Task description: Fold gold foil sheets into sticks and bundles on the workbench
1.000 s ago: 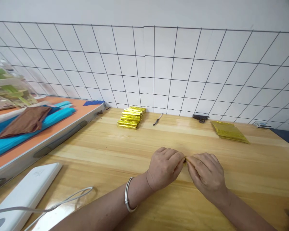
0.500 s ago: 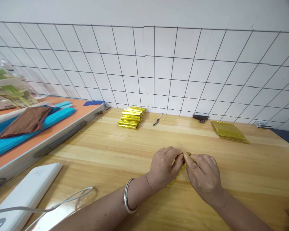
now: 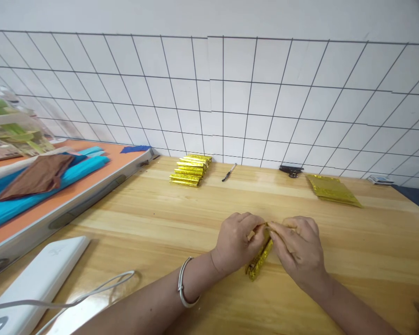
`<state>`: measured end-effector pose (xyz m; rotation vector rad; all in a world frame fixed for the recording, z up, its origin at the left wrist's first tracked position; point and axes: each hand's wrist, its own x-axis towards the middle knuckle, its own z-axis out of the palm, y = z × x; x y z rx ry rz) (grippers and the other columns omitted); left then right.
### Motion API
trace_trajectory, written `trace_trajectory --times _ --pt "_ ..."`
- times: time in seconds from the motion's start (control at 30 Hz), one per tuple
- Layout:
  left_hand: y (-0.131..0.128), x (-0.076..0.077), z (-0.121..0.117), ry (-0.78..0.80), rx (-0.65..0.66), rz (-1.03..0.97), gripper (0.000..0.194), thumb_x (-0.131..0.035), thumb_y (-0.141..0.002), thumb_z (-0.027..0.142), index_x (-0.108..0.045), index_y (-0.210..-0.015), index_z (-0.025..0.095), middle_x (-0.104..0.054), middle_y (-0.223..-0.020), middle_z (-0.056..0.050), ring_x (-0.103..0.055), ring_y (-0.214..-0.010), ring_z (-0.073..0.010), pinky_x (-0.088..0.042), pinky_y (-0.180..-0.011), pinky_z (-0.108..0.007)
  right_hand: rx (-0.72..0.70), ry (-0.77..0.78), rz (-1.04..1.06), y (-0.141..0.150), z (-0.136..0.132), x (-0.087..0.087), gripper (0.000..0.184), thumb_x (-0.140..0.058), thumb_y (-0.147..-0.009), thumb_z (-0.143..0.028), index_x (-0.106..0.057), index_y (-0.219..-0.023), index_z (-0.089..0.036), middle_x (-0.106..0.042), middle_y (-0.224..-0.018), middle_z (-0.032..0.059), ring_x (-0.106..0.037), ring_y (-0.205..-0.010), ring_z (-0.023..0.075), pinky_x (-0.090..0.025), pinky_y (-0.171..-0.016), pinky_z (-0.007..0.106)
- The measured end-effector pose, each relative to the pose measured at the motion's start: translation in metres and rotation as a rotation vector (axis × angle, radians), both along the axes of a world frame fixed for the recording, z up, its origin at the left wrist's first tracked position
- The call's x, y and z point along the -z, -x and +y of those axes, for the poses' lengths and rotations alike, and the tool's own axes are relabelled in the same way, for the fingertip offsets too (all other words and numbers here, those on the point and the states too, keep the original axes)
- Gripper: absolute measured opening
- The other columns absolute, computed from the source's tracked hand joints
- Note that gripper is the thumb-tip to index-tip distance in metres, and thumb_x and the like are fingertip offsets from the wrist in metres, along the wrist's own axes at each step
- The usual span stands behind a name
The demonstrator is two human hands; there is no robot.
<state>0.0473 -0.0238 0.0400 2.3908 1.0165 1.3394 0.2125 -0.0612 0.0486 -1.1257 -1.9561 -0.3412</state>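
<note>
Between my two hands is a narrow folded strip of gold foil paper [image 3: 260,261], slanting down toward me just above the wooden table. My left hand [image 3: 239,244], with a silver bangle on its wrist, pinches the strip's upper end between thumb and fingers. Meeting it there from the other side, my right hand [image 3: 300,249] has thumb and index finger closed on the same end. My fingers partly hide the top of the strip. Farther back lies a stack of similar gold foil rolls [image 3: 191,170]. Flat gold foil sheets [image 3: 333,190] rest at the right.
A pen [image 3: 229,172] and a black clip [image 3: 291,170] lie near the tiled wall. On the left stand an orange-topped board [image 3: 125,164] with blue rolls [image 3: 87,173] and a brown cloth [image 3: 38,176]. A white power bank [image 3: 45,274] with a cable [image 3: 104,283] lies at front left.
The right hand's fingers have loosened and straightened a little at the strip's upper end. More of the gold strip now shows below the hands. The left hand has barely moved.
</note>
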Motion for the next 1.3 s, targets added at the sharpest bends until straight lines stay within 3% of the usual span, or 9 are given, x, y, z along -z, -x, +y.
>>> trace_trajectory --times 0.1,0.2,0.4,0.7,0.8,0.9,0.97,1.07,1.3 --pt "0.001 0.001 0.000 -0.100 0.023 0.093 0.010 -0.049 -0.078 0.013 -0.058 -0.077 0.017 -0.060 -0.065 -0.001 -0.053 -0.061 -0.0118 -0.040 -0.061 -0.025 0.040 0.034 0.038 -0.003 0.002 -0.007 0.020 -0.061 -0.078 -0.017 -0.063 -0.098 -0.021 -0.055 -0.088 0.0053 -0.049 -0.082 0.0189 -0.037 -0.075 0.037" --pt "0.001 0.004 0.001 -0.178 0.052 0.150 0.011 -0.048 -0.080 0.013 -0.057 -0.082 0.017 -0.061 -0.070 -0.001 -0.054 -0.066 -0.0127 -0.039 -0.065 -0.027 0.002 0.161 0.009 -0.004 0.003 -0.011 0.018 -0.056 -0.082 -0.018 -0.061 -0.099 -0.023 -0.057 -0.089 0.0041 -0.048 -0.084 0.0189 -0.037 -0.074 0.037" --pt "0.000 0.009 0.002 -0.196 0.059 0.196 0.009 -0.047 -0.083 0.018 -0.054 -0.078 0.016 -0.058 -0.066 -0.001 -0.051 -0.064 -0.0134 -0.037 -0.063 -0.028 -0.050 0.257 -0.016 -0.003 0.003 -0.006 0.011 -0.047 -0.087 -0.020 -0.057 -0.082 -0.019 -0.056 -0.077 0.0026 -0.046 -0.076 0.0178 -0.035 -0.069 0.035" --pt "0.000 0.004 0.000 -0.093 0.098 0.199 0.007 -0.047 -0.079 0.015 -0.053 -0.075 0.017 -0.054 -0.065 -0.001 -0.048 -0.063 -0.0131 -0.036 -0.061 -0.026 -0.097 0.288 -0.069 -0.005 0.006 -0.006 0.015 -0.042 -0.089 -0.022 -0.052 -0.077 -0.019 -0.053 -0.073 0.0025 -0.045 -0.074 0.0180 -0.035 -0.069 0.035" --pt "0.001 0.004 -0.001 0.010 0.068 0.136 0.007 -0.047 -0.079 0.015 -0.052 -0.075 0.017 -0.054 -0.067 -0.001 -0.048 -0.063 -0.0123 -0.036 -0.060 -0.024 -0.107 0.325 -0.009 -0.006 0.005 -0.005 0.006 -0.047 -0.088 -0.024 -0.052 -0.089 -0.020 -0.055 -0.084 0.0039 -0.047 -0.082 0.0190 -0.038 -0.074 0.035" --pt "0.002 0.002 0.000 0.119 0.032 0.035 0.008 -0.045 -0.082 0.014 -0.051 -0.077 0.017 -0.054 -0.068 0.000 -0.049 -0.064 -0.0112 -0.037 -0.060 -0.022 -0.063 0.307 0.097 -0.006 0.003 0.000 0.027 -0.058 -0.081 -0.031 -0.046 -0.102 -0.019 -0.052 -0.098 0.0072 -0.048 -0.091 0.0205 -0.042 -0.077 0.036" --pt "0.003 0.001 0.002 0.161 0.015 -0.018 0.009 -0.043 -0.083 0.015 -0.051 -0.079 0.017 -0.053 -0.069 0.000 -0.049 -0.065 -0.0108 -0.038 -0.060 -0.022 -0.001 0.286 0.157 -0.005 0.003 0.004 0.035 -0.064 -0.075 -0.033 -0.044 -0.101 -0.019 -0.051 -0.095 0.0065 -0.049 -0.087 0.0197 -0.044 -0.075 0.035" --pt "0.004 0.000 0.002 0.186 0.014 -0.063 0.010 -0.042 -0.085 0.016 -0.051 -0.079 0.017 -0.053 -0.070 0.000 -0.049 -0.065 -0.0105 -0.038 -0.061 -0.021 0.074 0.295 0.211 -0.002 0.002 0.007 0.029 -0.064 -0.074 -0.029 -0.044 -0.094 -0.021 -0.050 -0.082 0.0015 -0.050 -0.075 0.0166 -0.044 -0.067 0.031" --pt "0.004 0.002 0.003 0.215 0.178 -0.122 0.009 -0.046 -0.086 0.020 -0.053 -0.083 0.016 -0.055 -0.074 -0.001 -0.050 -0.071 -0.0115 -0.040 -0.064 -0.023 0.044 0.289 0.306 0.005 -0.001 0.009 0.026 -0.059 -0.076 -0.021 -0.048 -0.099 -0.021 -0.054 -0.076 -0.0017 -0.054 -0.069 0.0131 -0.046 -0.068 0.027"
